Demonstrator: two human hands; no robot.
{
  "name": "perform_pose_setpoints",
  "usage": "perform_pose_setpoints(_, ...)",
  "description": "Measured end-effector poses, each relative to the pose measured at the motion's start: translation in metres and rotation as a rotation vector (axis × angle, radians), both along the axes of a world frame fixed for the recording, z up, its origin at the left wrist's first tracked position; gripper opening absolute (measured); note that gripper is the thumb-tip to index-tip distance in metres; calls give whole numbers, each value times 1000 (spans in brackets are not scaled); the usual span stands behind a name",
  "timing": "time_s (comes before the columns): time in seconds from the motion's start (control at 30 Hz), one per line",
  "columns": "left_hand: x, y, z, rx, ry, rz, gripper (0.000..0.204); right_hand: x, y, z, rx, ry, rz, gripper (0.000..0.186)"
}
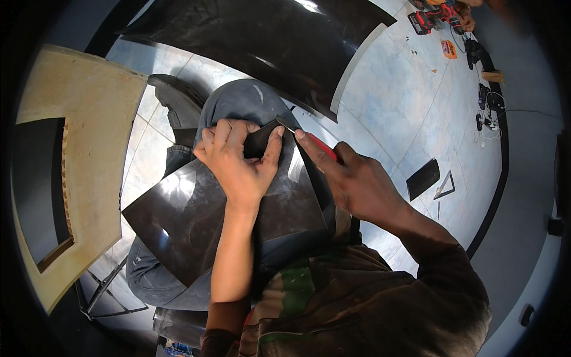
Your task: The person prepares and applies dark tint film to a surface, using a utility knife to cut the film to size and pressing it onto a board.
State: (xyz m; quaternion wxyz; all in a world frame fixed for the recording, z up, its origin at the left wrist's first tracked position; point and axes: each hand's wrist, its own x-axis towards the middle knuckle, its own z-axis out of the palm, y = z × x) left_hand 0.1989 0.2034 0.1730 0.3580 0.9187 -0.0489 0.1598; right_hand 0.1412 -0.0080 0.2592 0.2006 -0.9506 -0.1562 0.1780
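Note:
A glossy dark brown sheet (190, 220) lies across my lap. My left hand (241, 157) is closed on a small dark piece (260, 140) above its far edge, with the thumb along the right side. Whether this piece is a corner of the sheet or separate, I cannot tell. In my right hand (357, 178) is a red-handled cutter (323, 148), its fingers wrapped round the handle. The thin blade points up and left and meets the piece's upper right corner, just by my left thumb. My palm hides part of the handle.
A large dark sheet (256, 47) spans the floor ahead. At left stands a yellowish panel (98, 101) with a rectangular opening. A dark offcut (423, 178) and a triangular set square (444, 185) lie on the tiles at right. Farther off are a red-black cordless drill (437, 18) and cables (491, 113).

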Motion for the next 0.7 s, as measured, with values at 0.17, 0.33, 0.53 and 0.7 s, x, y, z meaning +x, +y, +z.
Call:
perform_pose_setpoints(0.17, 0, 0, -3, -10, -3, -21, 34, 1, -1, 0, -17, 10, 17, 97)
perform_pose_setpoints(0.33, 0, 1, -5, -15, -24, -30, 33, 2, -1, 1, -52, -16, 36, 98)
perform_pose_setpoints(0.53, -1, 1, -6, -3, -44, -64, 28, 8, -1, 13, -123, 15, 68, 97)
perform_pose_setpoints(0.7, -1, 1, -4, -6, -49, -90, 26, 15, 1, 26, -175, 54, 97, 96)
